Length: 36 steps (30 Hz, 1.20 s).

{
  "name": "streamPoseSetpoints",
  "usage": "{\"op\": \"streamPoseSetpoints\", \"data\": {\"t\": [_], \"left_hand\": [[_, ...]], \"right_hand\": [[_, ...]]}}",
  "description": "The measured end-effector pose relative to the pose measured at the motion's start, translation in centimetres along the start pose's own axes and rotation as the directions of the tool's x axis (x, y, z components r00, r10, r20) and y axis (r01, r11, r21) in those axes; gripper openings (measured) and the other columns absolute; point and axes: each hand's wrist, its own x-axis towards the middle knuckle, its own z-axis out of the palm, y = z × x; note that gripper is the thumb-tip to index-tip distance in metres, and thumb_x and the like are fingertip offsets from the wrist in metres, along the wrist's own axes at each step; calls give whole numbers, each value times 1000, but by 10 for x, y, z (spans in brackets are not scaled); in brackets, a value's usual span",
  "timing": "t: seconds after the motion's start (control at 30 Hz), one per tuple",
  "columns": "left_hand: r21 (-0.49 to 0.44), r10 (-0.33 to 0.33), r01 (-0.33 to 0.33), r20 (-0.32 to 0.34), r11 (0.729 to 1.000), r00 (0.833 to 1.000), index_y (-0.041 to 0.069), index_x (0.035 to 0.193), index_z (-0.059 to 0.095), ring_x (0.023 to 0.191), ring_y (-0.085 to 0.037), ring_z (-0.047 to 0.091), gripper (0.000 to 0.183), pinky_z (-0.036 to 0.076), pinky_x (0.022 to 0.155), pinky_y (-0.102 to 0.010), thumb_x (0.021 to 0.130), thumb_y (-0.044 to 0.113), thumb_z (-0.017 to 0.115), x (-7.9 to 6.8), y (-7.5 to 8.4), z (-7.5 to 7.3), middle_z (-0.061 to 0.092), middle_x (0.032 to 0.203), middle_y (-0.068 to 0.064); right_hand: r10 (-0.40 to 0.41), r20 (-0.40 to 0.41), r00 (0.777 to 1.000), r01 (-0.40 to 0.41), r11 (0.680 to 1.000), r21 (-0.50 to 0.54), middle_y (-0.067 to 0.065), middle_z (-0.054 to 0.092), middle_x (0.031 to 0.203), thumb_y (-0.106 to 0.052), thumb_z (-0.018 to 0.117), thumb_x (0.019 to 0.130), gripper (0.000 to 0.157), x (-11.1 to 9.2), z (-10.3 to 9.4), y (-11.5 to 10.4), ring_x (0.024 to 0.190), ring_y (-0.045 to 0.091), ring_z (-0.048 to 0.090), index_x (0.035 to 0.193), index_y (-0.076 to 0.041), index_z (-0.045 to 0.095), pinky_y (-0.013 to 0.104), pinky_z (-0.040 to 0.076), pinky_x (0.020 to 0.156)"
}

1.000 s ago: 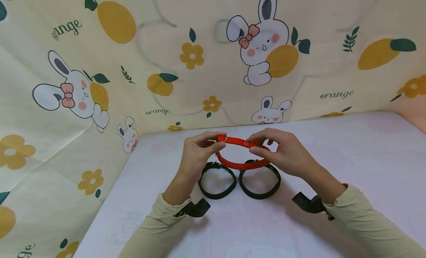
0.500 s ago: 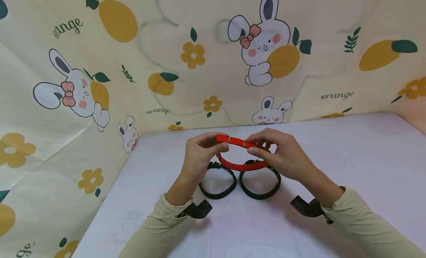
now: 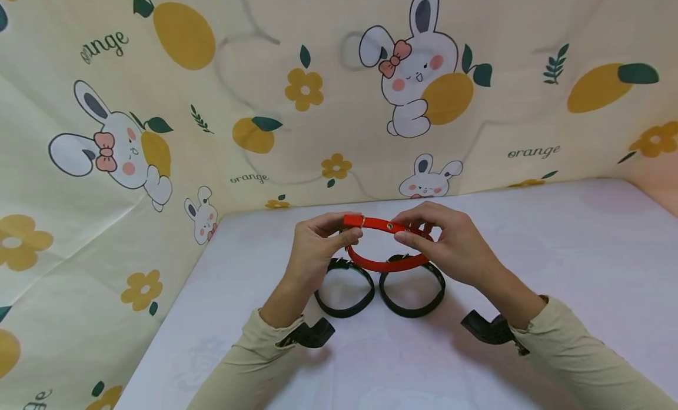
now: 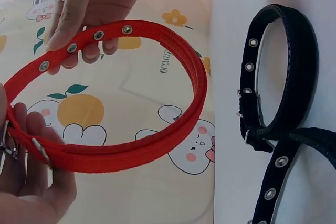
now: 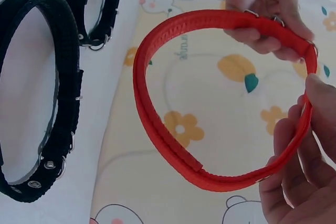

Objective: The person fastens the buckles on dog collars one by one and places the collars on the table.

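Rabbit-print cloth [image 3: 339,122] hangs behind; left hand [image 3: 312,248] and right hand [image 3: 452,245] pinch a red collar [image 3: 386,265] near black collars [image 4: 302,66].

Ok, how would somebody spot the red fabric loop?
Above the white tabletop are a left hand and a right hand. Both hold the round red fabric loop with metal eyelets. Only it is red and lifted; two black fabric loops rest below.

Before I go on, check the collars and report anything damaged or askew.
Nothing stands out. The red collar, held by the left hand and right hand, shows no visible tear; the black collars rest as loops on the table. Gripped parts are hidden.
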Motion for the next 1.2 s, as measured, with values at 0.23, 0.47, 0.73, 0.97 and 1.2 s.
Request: {"op": "streamPoseSetpoints", "data": {"t": [0.23,0.47,0.73,0.97,1.2], "left_hand": [[-7,8,-8,-2,1000,1000,-3,112,72,93,-19,62,28,48,77,-32,84,1,77,1,-1,2,74,87,7],[-29,17,-16,45,999,999,-4,111,72,95,-19,64,28,50,78,-30,84,1,77,-1,-1,3,74,89,6],[2,27,-27,78,1000,997,-4,111,72,96,-17,69,28,53,82,-32,84,2,77,-4,-3,2,75,92,6],[30,12,-15,101,999,995,0,113,73,100,-21,71,28,56,87,-36,85,4,77,-3,-5,5,76,99,-2],[14,22,-24,120,1000,993,-2,112,73,100,-22,70,28,56,87,-37,84,3,77,-4,-5,7,76,99,-2]], "right_hand": [[1,3,1000,-1,1000,21,-9,69,96,-19,78,87,23,-1,0,-4,82,11,58,110,-23,74,25,51,65],[2,14,1000,-2,1000,26,-8,69,94,-20,78,86,23,-2,3,-5,81,12,56,110,-23,75,26,50,63],[-1,28,1000,0,1000,21,-9,70,95,-20,78,86,23,-2,7,-6,82,12,56,109,-23,75,25,50,62],[11,32,999,-11,1000,15,-9,70,92,-19,80,85,24,-2,7,-7,81,12,56,108,-24,76,26,51,61],[28,33,999,-29,999,18,-9,71,94,-18,80,84,27,-3,9,-7,82,13,56,109,-23,76,25,51,60]]}}
